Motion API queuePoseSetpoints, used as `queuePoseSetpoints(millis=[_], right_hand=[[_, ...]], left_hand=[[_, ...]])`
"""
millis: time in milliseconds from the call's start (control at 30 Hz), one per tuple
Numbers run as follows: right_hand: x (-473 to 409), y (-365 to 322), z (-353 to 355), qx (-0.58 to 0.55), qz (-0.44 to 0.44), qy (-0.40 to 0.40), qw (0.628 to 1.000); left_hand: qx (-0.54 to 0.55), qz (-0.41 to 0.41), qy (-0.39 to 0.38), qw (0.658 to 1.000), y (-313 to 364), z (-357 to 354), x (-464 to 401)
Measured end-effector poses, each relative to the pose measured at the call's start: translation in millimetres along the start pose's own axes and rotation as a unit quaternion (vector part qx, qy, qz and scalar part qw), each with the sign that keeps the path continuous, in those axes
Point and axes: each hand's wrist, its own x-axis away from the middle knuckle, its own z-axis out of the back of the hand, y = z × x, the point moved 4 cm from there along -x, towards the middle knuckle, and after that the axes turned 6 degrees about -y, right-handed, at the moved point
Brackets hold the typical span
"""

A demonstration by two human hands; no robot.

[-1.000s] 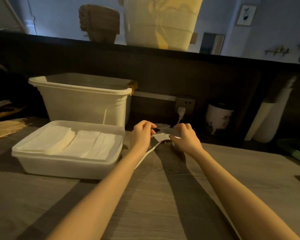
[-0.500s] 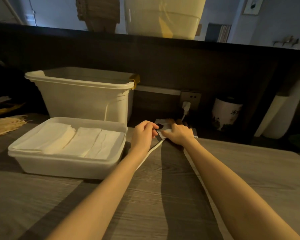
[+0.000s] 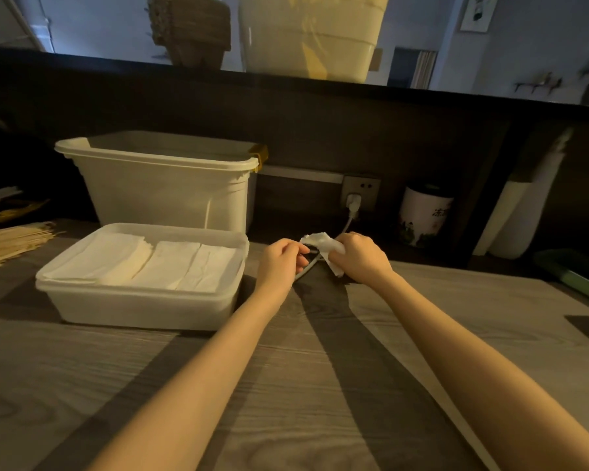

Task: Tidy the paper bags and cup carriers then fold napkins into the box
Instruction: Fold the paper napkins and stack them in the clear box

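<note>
Wooden counter stretches under both arms. Left of the hands sits the shallow box, folded napkins lined up inside. Right hand grips a crumpled white napkin; left hand alongside, fingers curled, pinching its near edge.

Café service counter, stacked cup carriers, napkin box, raised ledge
</note>
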Motion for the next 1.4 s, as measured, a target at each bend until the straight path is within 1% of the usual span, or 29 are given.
queuePoseSetpoints(millis=[133,267,367,433,533,633,700,767,867,967,1067,1133,1267,1400], right_hand=[[34,-8,20,-0.055,0.047,0.024,0.997],[70,-16,36,-0.08,0.083,0.048,0.992],[95,-18,34,-0.082,0.098,0.048,0.991],[108,-18,29,-0.075,0.102,0.039,0.991],[117,-16,19,-0.055,0.107,-0.001,0.993],[117,-18,14,-0.072,0.111,-0.036,0.991],[115,-20,14,-0.108,0.101,-0.036,0.988],[116,-20,13,-0.125,0.092,-0.017,0.988],[118,-16,14,-0.149,0.091,0.037,0.984],[120,-14,18,-0.166,0.092,0.08,0.979],[124,-14,23,-0.163,0.096,0.119,0.975],[126,-12,25,-0.175,0.091,0.13,0.972],[128,-7,27,-0.222,0.079,0.146,0.961],[128,2,29,-0.345,0.06,0.146,0.925]], left_hand=[[0.007,0.015,0.002,1.0,0,1,10],[0.027,0.02,-0.002,0.999,2,3,23],[0.05,0.049,0.005,0.998,-2,5,34],[0.094,0.081,-0.013,0.992,-4,5,40],[0.142,0.124,-0.065,0.98,-4,2,49],[0.118,0.121,-0.063,0.983,-5,3,52],[0.1,0.1,-0.065,0.988,-3,5,53],[0.091,0.079,-0.075,0.99,-2,6,53],[0.087,0.061,-0.081,0.991,1,8,52],[0.081,0.071,-0.079,0.991,1,9,49],[0.103,0.085,-0.1,0.986,1,6,50],[0.101,0.083,-0.11,0.985,2,4,52],[0.061,0.063,-0.118,0.989,3,2,54],[0.035,0.061,-0.109,0.991,6,0,55]])
